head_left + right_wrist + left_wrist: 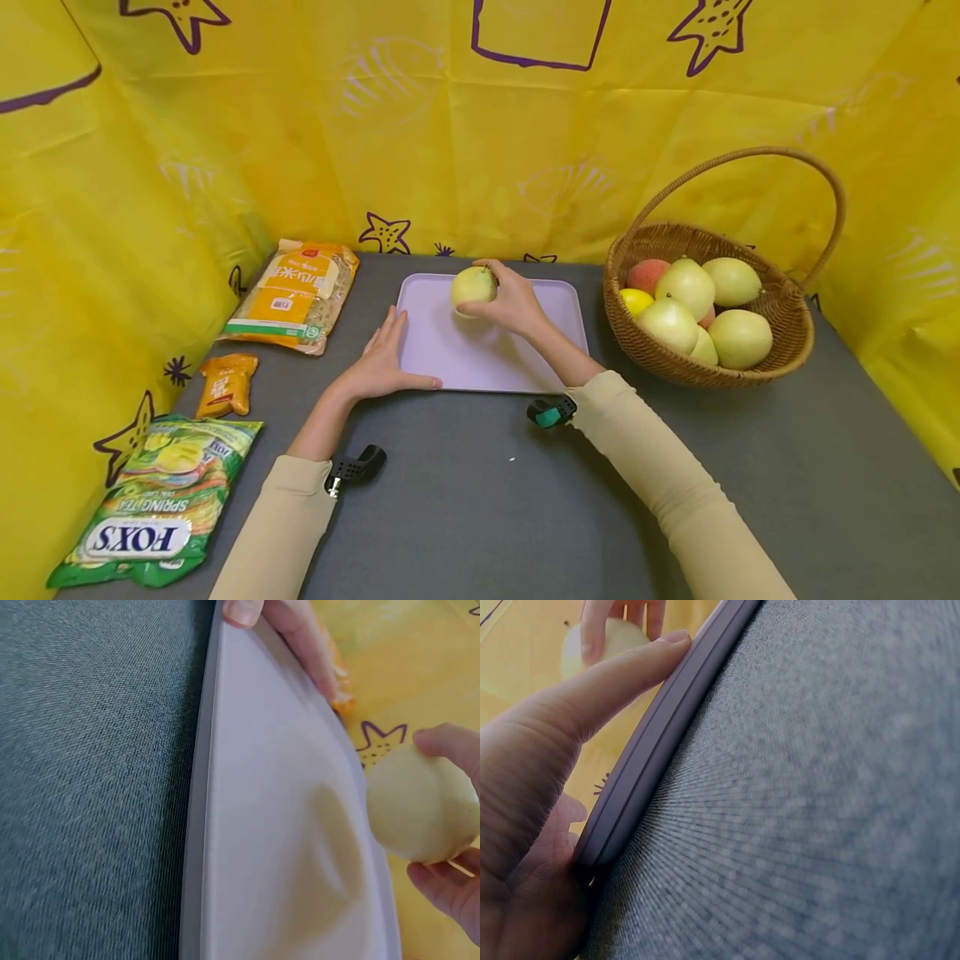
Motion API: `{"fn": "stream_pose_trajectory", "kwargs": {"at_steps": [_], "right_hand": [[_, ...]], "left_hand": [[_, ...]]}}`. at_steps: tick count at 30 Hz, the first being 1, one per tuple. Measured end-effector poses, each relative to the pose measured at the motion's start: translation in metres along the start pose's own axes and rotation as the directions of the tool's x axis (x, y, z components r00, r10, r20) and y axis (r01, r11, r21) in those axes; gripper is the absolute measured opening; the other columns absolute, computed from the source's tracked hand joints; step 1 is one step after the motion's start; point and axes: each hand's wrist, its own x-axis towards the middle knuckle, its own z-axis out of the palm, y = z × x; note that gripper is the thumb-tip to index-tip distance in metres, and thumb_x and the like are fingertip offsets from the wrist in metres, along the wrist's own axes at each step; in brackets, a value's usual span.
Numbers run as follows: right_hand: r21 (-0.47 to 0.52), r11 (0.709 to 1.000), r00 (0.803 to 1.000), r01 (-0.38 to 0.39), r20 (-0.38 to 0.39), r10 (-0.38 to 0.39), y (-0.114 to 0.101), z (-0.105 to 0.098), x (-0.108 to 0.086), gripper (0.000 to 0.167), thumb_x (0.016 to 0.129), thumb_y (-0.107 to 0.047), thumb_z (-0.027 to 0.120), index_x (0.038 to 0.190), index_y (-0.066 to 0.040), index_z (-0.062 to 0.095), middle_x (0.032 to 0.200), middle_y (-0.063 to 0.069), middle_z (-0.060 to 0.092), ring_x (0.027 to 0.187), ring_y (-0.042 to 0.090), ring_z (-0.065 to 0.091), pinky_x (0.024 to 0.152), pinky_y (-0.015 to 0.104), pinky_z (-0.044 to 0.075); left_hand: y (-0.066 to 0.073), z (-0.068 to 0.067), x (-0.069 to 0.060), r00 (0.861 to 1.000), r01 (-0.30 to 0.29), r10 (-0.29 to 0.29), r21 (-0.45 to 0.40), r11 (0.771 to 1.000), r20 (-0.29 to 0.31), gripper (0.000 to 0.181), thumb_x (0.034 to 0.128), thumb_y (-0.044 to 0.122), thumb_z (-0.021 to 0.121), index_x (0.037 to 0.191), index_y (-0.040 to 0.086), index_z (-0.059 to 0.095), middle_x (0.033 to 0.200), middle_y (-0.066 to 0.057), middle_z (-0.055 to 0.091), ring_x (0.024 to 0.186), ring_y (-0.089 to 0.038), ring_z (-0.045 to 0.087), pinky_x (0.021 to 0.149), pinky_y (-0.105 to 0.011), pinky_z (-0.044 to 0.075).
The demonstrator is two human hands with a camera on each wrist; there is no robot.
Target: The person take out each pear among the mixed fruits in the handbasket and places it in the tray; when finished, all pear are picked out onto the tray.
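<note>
While gripping a pale green fruit (pixel 469 290) in the curled right hand (pixel 513 298), above the lilac tray (pixel 480 354), touches its rim with the outspread left hand (pixel 381 365). Can read "FOX'S" and "SPRING TEA", upside down, on the green bag (pixel 168 492) left of that hand.

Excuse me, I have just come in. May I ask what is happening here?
A person is handling fruit at a grey table. The right hand holds one pale green fruit above the lilac tray, not resting on it. The left hand touches the tray at its near left corner, thumb along the near edge. To the right stands a wicker basket with more fruit. On the left lie an orange-labelled bag, a small orange packet and a green FOX'S bag.
</note>
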Motion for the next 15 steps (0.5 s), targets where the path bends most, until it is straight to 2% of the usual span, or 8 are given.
{"fn": "stream_pose_trajectory", "kwargs": {"at_steps": [9,15], "right_hand": [[-0.010,1.000,0.999,-0.027,0.025,0.027,-0.009,0.022,0.017,0.083,0.072,-0.035,0.085,0.138,-0.003,0.047,0.133,0.014,0.057,0.112,0.027,0.056,0.093,0.039,0.046],[-0.023,1.000,0.999,-0.011,0.040,0.012,-0.011,0.034,0.025,0.084,0.073,-0.034,0.084,0.140,-0.001,0.046,0.133,0.015,0.057,0.112,0.027,0.056,0.091,0.038,0.047]], "left_hand": [[-0.001,0.000,0.000,1.000,-0.008,0.008,0.002,1.000,-0.003,0.135,0.0662,0.060,0.082,0.156,0.005,-0.002,0.161,-0.016,-0.016,0.145,-0.044,-0.005,0.112,-0.063,0.005],[-0.001,0.001,-0.001,1.000,-0.013,0.013,0.002,1.000,-0.009,0.134,0.0665,0.061,0.082,0.156,0.005,-0.001,0.161,-0.017,-0.015,0.145,-0.044,-0.004,0.112,-0.063,0.006]]}}
